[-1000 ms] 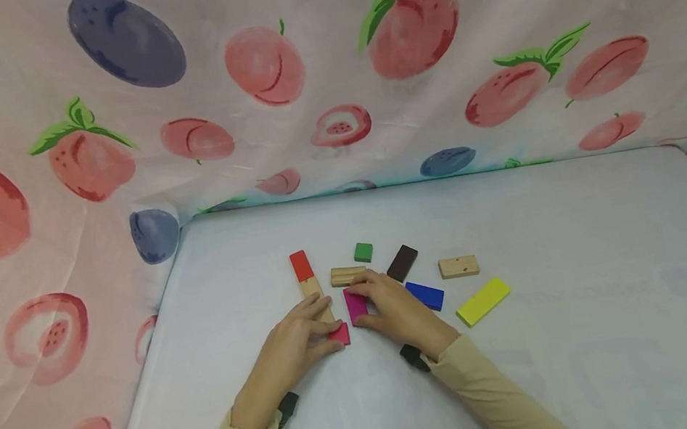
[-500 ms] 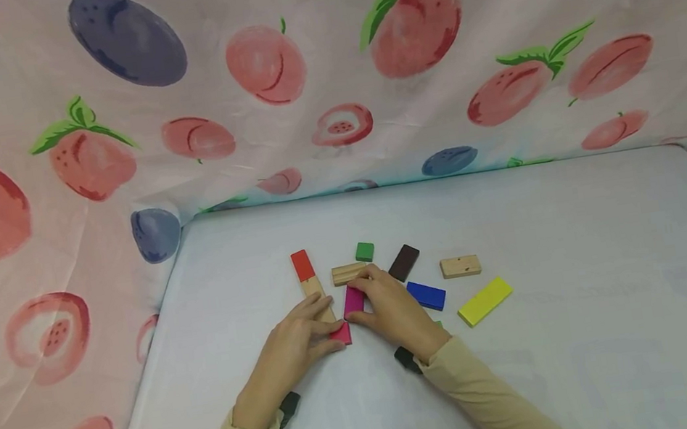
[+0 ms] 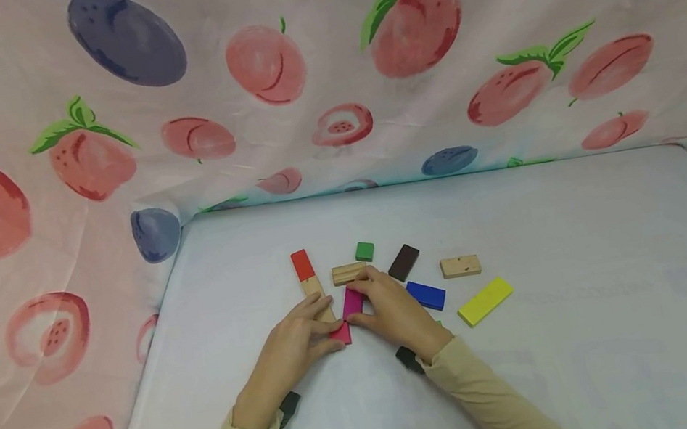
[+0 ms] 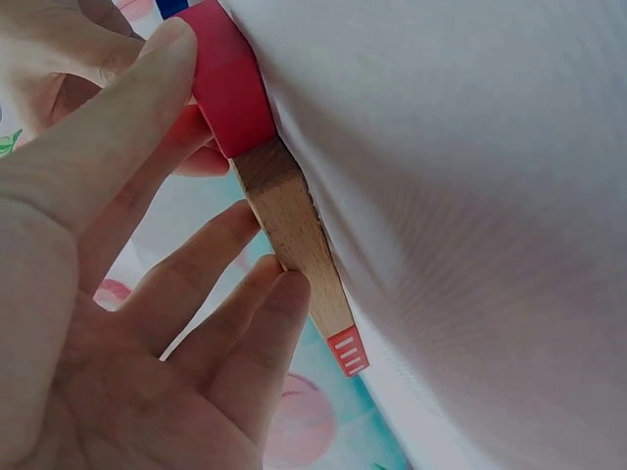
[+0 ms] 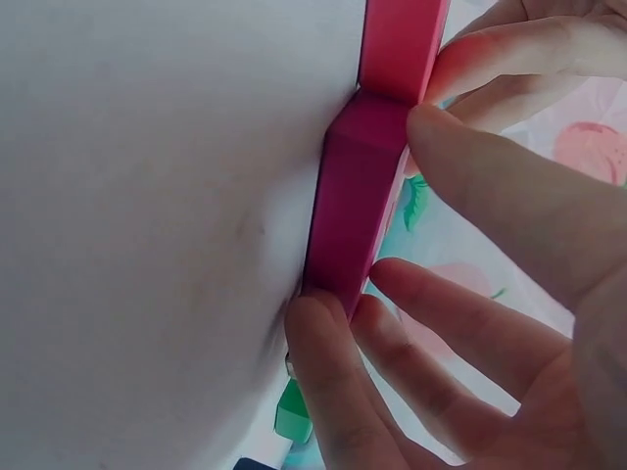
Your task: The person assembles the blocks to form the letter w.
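- Magenta block (image 3: 352, 303): on the table just ahead of me, between my hands; its near end meets the corner of the pink block (image 3: 341, 336).
- Change: a second ago it stood slightly apart from pink, leaning the other way. Its near end has swung left; the two now touch, as the right wrist view bears out. I judge the joining nearly made, with only fine squaring-up in question.
- My right hand (image 3: 396, 309): gripping magenta, thumb at the near end, fingers about the far end.
- My left hand (image 3: 292, 343): thumb and forefinger pinching pink; other fingers bent onto the wood block (image 3: 311, 287). Reads to me as steadying the line.
- Wood runs from pink up to the red block (image 3: 302, 266), end to end. With magenta angled away, the whole makes a narrow V. My fingers cover part of the wood; cannot tell if one piece or two.
- Loose, beyond: grained block (image 3: 345, 274), green block (image 3: 365, 252), dark block (image 3: 404, 263).
- Loose, to the right: blue block (image 3: 426, 295), knotted block (image 3: 460, 267), yellow block (image 3: 485, 301).
- Green sliver (image 3: 439, 323) by my right wrist, mostly hidden.
- White table (image 3: 596, 325); fruit-print cloth (image 3: 322, 63) behind.
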The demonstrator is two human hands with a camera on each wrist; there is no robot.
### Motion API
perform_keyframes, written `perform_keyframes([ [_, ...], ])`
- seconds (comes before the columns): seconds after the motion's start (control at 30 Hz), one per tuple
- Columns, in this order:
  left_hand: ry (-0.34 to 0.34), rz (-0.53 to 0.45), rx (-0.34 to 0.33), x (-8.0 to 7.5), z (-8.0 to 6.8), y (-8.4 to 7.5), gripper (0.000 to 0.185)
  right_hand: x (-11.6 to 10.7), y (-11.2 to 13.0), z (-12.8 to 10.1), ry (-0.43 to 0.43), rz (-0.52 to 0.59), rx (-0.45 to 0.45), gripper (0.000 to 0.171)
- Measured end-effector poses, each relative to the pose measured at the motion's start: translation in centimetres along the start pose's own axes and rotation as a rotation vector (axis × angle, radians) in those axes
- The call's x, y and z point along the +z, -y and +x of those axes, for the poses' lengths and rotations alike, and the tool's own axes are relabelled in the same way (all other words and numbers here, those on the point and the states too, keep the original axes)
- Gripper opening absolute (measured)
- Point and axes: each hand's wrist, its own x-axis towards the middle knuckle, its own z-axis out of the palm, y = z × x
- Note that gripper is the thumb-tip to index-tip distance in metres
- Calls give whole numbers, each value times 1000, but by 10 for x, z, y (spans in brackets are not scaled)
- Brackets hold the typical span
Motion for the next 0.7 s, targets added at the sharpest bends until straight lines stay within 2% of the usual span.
perform_keyframes([
  [0.7, 1, -1, -1, 0, 0, 0, 37, 0, 1, -1, 5, -17, -17, 51],
])
